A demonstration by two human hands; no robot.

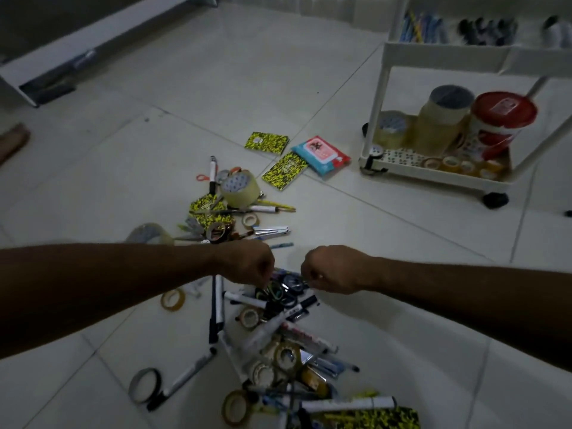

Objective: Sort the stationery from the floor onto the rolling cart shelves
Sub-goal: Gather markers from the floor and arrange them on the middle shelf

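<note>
The stationery pile (247, 305) lies scattered on the tiled floor (402, 289), in a long strip from center to the bottom edge: white markers w/ black caps, pens, small tape rolls, scissors w/ dark and green handles, and yellow-black patterned notebooks. A big clear tape roll (240, 188) stands on the far part of the pile, near an orange-handled scissors (202, 177). Two more patterned notebooks (266, 143) and a blue-red packet (322, 156) lie apart, between the pile and the cart.

The white rolling cart (383, 75) stands at the upper right. Its bottom shelf carries large clear tape rolls, a red-white canister (498, 125) and a row of small tape rolls; the upper shelf has pens and markers, blurred.

Both hands are low over the middle of the pile, close to each other, knuckles up. The left hand (247, 267) has its fingers curled down into the pile at the scissors handles; what exactly it grips, I cannot tell. The right hand (331, 269) also has curled fingers, pinching some small thin item at the fingertips; the item is too dark to name.
</note>
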